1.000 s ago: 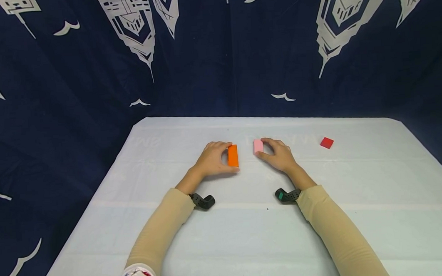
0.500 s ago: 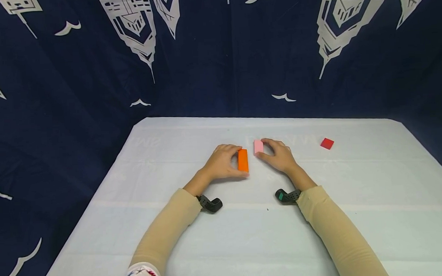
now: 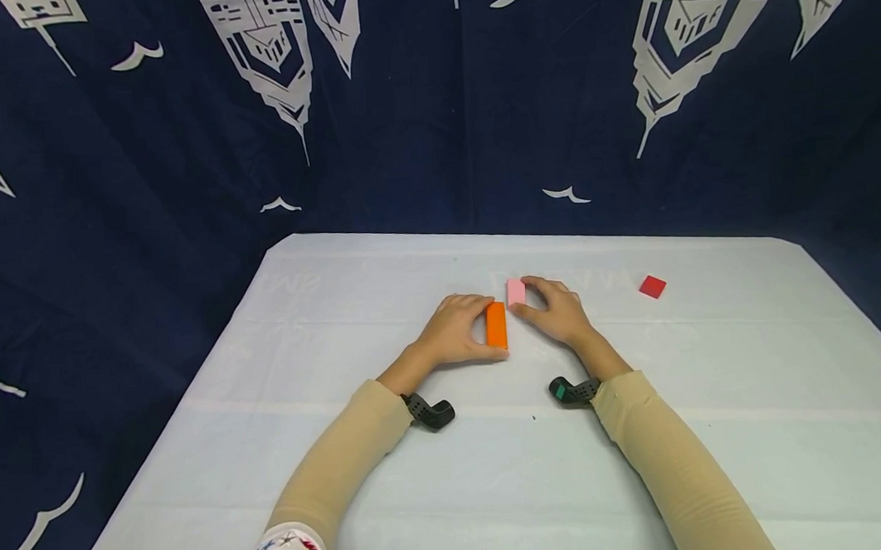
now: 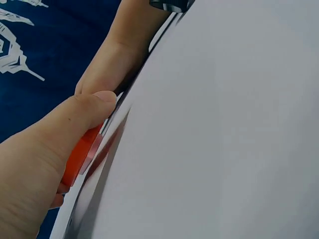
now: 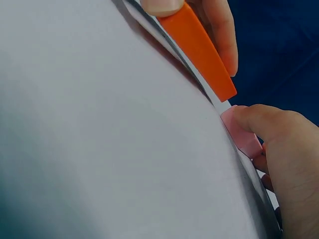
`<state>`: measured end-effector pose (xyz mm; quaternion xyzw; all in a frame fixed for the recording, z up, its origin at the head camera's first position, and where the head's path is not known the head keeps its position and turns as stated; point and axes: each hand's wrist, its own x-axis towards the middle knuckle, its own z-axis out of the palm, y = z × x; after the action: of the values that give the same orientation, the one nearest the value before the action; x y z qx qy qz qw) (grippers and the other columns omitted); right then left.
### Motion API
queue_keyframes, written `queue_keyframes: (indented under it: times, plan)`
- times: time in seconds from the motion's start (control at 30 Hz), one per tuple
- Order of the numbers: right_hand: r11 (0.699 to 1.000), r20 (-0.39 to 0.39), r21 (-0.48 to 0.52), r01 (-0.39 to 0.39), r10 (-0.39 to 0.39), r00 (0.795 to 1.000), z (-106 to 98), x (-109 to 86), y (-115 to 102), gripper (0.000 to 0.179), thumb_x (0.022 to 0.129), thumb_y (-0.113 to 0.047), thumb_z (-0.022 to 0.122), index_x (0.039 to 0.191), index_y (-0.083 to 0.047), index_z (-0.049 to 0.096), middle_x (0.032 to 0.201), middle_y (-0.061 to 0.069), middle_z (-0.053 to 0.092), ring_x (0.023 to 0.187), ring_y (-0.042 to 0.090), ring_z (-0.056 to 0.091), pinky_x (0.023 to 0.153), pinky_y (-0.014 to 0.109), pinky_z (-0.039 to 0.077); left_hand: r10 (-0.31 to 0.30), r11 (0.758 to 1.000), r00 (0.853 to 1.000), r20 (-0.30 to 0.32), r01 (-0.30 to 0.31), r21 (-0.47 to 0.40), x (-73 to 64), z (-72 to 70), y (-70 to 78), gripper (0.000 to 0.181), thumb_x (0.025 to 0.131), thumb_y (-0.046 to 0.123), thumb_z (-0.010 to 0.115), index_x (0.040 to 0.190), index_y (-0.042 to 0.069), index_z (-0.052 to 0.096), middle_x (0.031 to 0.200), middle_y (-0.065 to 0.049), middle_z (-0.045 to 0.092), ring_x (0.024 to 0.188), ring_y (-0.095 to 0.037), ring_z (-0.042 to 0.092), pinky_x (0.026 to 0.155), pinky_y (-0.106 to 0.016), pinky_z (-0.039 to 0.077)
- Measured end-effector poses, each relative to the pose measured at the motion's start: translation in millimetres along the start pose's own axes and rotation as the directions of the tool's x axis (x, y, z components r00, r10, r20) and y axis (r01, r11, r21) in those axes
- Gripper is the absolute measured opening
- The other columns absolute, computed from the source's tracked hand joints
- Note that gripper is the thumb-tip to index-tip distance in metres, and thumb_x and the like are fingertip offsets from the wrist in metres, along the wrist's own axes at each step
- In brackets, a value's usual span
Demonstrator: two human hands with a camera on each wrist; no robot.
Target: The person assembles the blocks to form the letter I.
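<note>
My left hand [image 3: 454,331] pinches an orange rectangular block [image 3: 496,326] between thumb and fingers, at its near and far ends. In the right wrist view the orange block [image 5: 202,55] appears tilted and raised off the table, with a shadow beside it. A smaller pink block [image 3: 515,292] lies just beyond and to the right, pinched by my right hand [image 3: 560,312]. A narrow gap separates the two blocks in the head view. From the left wrist, the pink block [image 4: 91,154] is mostly hidden behind the orange one.
A red square piece [image 3: 652,287] lies on the white-covered table [image 3: 719,460] to the right of my right hand. Dark blue cloth [image 3: 419,143] with white printed buildings hangs behind the table's far edge. Each wrist wears a black device [image 3: 433,412].
My left hand has carried the orange block rightward and slightly nearer to me, beside the pink block. My right hand and the pink block stay in place.
</note>
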<state>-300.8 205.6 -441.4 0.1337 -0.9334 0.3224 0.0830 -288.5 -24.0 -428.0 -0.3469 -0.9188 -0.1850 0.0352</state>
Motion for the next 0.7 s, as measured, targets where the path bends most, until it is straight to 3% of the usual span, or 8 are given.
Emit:
queue_keyframes:
  times: [0.27,0.5,0.7]
  plan:
    - [0.999,0.04,-0.022,-0.039,0.04,0.998,-0.8,1.4,-1.4,0.065,0.092,-0.043,0.061,0.142,-0.005,0.047,0.144,0.019,0.047,0.134,0.038,0.037,0.109,0.057,0.023,-0.033,0.999,0.999,0.013,0.032,0.034,-1.3,5.0,-1.0,0.095,0.074,0.066,0.072,0.145,0.009,0.045,0.144,-0.005,0.049,0.135,-0.022,0.04,0.115,-0.044,0.021]
    - [0.999,0.036,-0.003,-0.044,0.044,0.998,-0.5,1.1,-1.7,0.065,0.091,-0.043,0.063,0.141,-0.006,0.048,0.143,0.019,0.048,0.133,0.038,0.038,0.109,0.057,0.023,-0.056,0.998,0.998,0.029,0.056,-0.008,-4.0,6.6,-2.5,0.094,0.076,0.065,0.071,0.147,0.011,0.042,0.147,-0.004,0.045,0.137,-0.022,0.038,0.114,-0.042,0.022]
    - [0.998,0.029,0.028,-0.061,0.06,0.998,-3.2,0.5,-1.5,0.064,0.089,-0.043,0.066,0.14,-0.006,0.05,0.141,0.018,0.05,0.132,0.039,0.04,0.109,0.057,0.026,-0.064,0.996,0.998,0.028,0.066,-0.056,-3.6,5.7,-4.1,0.073,0.091,0.057,0.057,0.148,0.014,0.041,0.149,-0.003,0.044,0.138,-0.022,0.036,0.115,-0.044,0.021]
